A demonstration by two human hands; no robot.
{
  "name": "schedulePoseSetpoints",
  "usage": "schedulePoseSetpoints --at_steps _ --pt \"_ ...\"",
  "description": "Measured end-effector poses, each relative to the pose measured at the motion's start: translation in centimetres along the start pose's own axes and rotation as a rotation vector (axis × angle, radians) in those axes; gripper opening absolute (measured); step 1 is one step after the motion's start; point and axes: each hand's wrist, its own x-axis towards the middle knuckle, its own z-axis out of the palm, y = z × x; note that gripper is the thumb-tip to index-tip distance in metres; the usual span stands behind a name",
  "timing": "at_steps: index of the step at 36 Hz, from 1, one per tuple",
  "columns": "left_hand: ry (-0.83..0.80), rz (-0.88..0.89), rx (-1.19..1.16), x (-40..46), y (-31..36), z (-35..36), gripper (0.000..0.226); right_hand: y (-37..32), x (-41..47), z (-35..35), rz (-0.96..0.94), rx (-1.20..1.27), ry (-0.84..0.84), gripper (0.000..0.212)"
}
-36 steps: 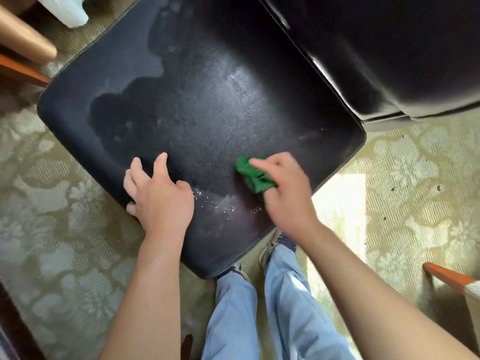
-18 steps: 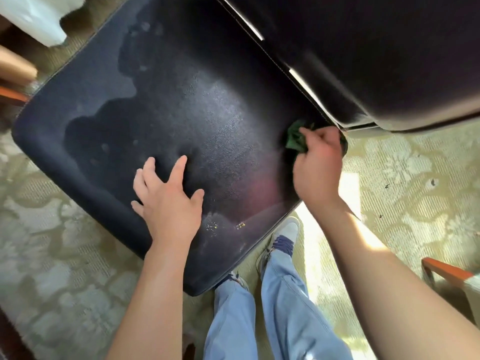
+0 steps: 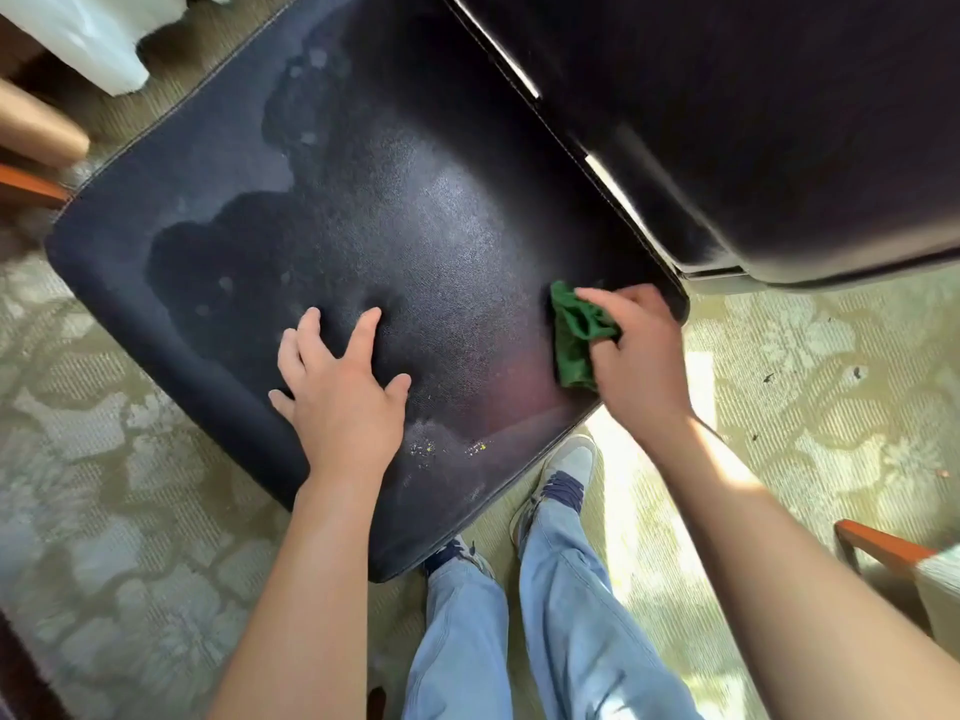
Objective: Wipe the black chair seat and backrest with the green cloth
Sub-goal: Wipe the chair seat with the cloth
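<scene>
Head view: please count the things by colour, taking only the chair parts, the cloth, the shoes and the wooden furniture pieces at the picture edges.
Black: 2, chair seat and backrest
Green: 1, cloth
Grey and navy: 2, right shoe and left shoe
Orange-brown wood: 2, piece at left edge and piece at right edge
Total: 7

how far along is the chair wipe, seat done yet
Partly. The middle of the seat looks darker and wiped, while a dusty grey band remains along its far and left edges. In hand: the right hand presses the green cloth near the back corner; the left hand rests flat. Left: yellow crumbs by the front edge, and the backrest.
</scene>
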Motion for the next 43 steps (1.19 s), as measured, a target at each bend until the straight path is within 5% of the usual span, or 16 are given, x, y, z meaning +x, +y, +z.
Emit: schedulePoseSetpoints --at_steps 9,14,19,31,35,43 --pt "-0.006 0.0 -0.007 -0.1 0.1 0.1 0.07 1.5 0.4 -0.9 0.065 -0.272 0.137 0.071" --pt "-0.014 -0.005 -0.006 -0.1 0.1 0.1 0.07 0.8 0.1 -0.3 0.102 -0.369 0.021 0.059" --pt "-0.015 -0.003 -0.008 -0.2 0.2 0.1 0.07 0.7 -1.0 0.7 0.105 -0.535 -0.051 0.097" --pt "-0.015 -0.002 0.021 -0.2 0.2 0.2 0.07 4.5 2.3 -2.0 0.077 -0.21 0.248 0.044" --pt "-0.01 -0.004 0.025 -0.3 0.3 0.4 0.071 3.1 1.3 0.2 0.03 -0.247 0.199 0.049" --pt "-0.026 0.034 0.055 -0.5 -0.3 -0.2 0.068 -3.9 -7.3 7.7 -0.243 -0.297 -0.154 0.054"
